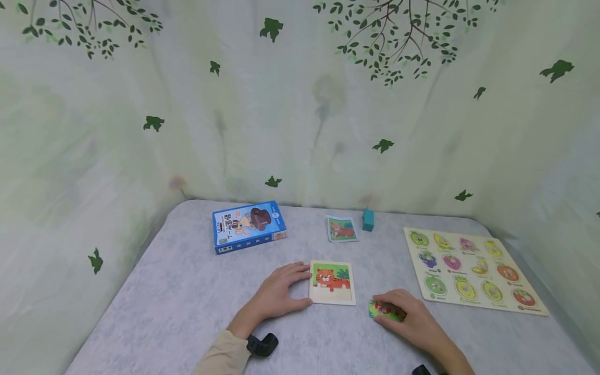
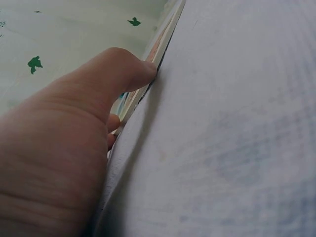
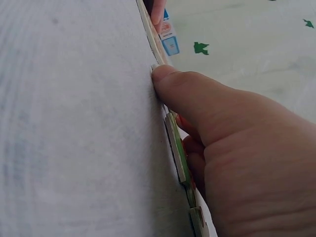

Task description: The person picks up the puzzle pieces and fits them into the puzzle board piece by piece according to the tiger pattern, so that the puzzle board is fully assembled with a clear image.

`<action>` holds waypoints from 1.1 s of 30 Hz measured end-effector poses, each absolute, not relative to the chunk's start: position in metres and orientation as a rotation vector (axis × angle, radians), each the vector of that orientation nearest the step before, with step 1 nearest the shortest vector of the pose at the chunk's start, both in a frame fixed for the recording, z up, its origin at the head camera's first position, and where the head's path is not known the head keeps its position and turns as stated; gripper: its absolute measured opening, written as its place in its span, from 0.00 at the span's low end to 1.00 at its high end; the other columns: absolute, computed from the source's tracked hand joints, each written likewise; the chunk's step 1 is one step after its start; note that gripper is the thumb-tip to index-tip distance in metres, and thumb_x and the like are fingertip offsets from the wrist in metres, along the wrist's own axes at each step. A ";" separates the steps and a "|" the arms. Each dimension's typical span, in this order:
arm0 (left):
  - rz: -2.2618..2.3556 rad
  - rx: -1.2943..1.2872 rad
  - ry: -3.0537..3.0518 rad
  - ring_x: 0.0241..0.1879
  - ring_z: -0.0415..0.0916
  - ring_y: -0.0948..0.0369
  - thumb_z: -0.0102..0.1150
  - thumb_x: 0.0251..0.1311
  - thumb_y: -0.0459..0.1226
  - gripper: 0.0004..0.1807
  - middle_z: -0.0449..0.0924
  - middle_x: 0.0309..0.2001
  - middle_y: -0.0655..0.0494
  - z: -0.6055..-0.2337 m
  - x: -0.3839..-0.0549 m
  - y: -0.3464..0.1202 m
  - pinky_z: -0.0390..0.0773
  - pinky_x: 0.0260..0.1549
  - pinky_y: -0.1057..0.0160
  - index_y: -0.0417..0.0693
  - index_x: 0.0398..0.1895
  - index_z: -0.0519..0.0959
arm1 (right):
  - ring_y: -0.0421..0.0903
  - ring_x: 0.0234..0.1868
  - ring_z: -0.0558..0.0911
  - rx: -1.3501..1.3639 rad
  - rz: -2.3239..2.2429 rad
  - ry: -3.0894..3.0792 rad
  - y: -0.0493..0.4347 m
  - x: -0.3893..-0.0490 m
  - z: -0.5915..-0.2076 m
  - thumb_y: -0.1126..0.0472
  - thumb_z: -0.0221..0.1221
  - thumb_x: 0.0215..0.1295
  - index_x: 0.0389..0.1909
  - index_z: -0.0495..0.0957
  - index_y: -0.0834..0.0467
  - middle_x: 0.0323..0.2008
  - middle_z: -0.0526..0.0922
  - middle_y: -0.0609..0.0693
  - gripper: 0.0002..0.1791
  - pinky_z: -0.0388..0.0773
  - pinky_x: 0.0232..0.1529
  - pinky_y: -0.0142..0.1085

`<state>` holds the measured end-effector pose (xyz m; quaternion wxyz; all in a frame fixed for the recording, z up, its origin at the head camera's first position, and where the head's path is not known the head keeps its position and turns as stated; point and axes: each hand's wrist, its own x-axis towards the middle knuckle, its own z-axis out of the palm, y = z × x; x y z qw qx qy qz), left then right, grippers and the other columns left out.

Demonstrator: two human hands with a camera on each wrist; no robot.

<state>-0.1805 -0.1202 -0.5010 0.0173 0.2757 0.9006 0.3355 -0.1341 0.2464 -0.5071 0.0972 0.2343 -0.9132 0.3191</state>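
Note:
A small wooden puzzle tray (image 1: 332, 297) lies on the table, with an orange tiger picture (image 1: 332, 278) partly put together in its upper part. My left hand (image 1: 278, 291) rests at its left side, thumb and fingertips touching the edge. In the left wrist view, the thumb (image 2: 123, 71) presses against the tray's thin edge. To the right, my right hand (image 1: 408, 317) holds loose green and red puzzle pieces (image 1: 378, 308) between thumb and fingers, low at the table. The right wrist view shows the edges of these pieces (image 3: 178, 153) under the hand, partly hidden by the fingers.
Behind the tray lie a picture card (image 1: 342, 229) and a teal block (image 1: 367, 221). A blue game box (image 1: 248, 227) is at the back left. A large fruit puzzle board (image 1: 473, 271) covers the right side. A leaf-printed curtain (image 1: 300, 130) rises behind the table.

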 end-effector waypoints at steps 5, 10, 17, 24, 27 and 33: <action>1.056 0.857 2.789 0.77 0.60 0.51 0.71 0.60 0.54 0.34 0.70 0.75 0.57 -0.501 -0.182 -0.120 0.61 0.75 0.40 0.52 0.68 0.78 | 0.31 0.45 0.81 0.699 0.929 -2.707 0.246 -0.136 -0.508 0.49 0.76 0.57 0.52 0.86 0.42 0.45 0.84 0.28 0.21 0.84 0.47 0.32; 1.045 0.848 2.783 0.78 0.60 0.52 0.71 0.60 0.54 0.34 0.69 0.75 0.58 -0.500 -0.182 -0.119 0.61 0.75 0.40 0.53 0.69 0.78 | 0.30 0.46 0.81 0.687 0.919 -2.733 0.246 -0.136 -0.507 0.48 0.76 0.56 0.52 0.86 0.41 0.45 0.84 0.26 0.21 0.84 0.48 0.33; 1.043 0.845 2.791 0.78 0.59 0.52 0.71 0.60 0.54 0.34 0.69 0.75 0.59 -0.499 -0.182 -0.120 0.60 0.75 0.41 0.53 0.69 0.78 | 0.31 0.45 0.81 0.726 0.891 -2.697 0.246 -0.137 -0.505 0.50 0.77 0.56 0.52 0.86 0.42 0.45 0.84 0.28 0.21 0.84 0.46 0.32; 1.032 0.862 2.805 0.77 0.60 0.52 0.71 0.60 0.54 0.33 0.70 0.74 0.58 -0.499 -0.183 -0.122 0.62 0.74 0.40 0.54 0.67 0.79 | 0.30 0.45 0.81 0.721 0.942 -2.704 0.242 -0.138 -0.505 0.50 0.76 0.56 0.52 0.86 0.42 0.46 0.84 0.28 0.21 0.84 0.46 0.31; 1.028 0.866 2.798 0.78 0.60 0.52 0.70 0.61 0.54 0.33 0.70 0.74 0.58 -0.500 -0.182 -0.122 0.61 0.74 0.40 0.55 0.67 0.79 | 0.30 0.45 0.82 0.720 0.975 -2.696 0.241 -0.137 -0.506 0.49 0.76 0.57 0.52 0.86 0.43 0.46 0.84 0.28 0.21 0.84 0.46 0.31; 1.033 0.870 2.791 0.78 0.60 0.52 0.70 0.61 0.53 0.31 0.70 0.74 0.58 -0.499 -0.180 -0.121 0.61 0.75 0.40 0.55 0.67 0.80 | 0.31 0.41 0.82 0.713 1.012 -2.662 0.239 -0.136 -0.506 0.49 0.76 0.57 0.52 0.86 0.45 0.45 0.85 0.30 0.21 0.84 0.42 0.30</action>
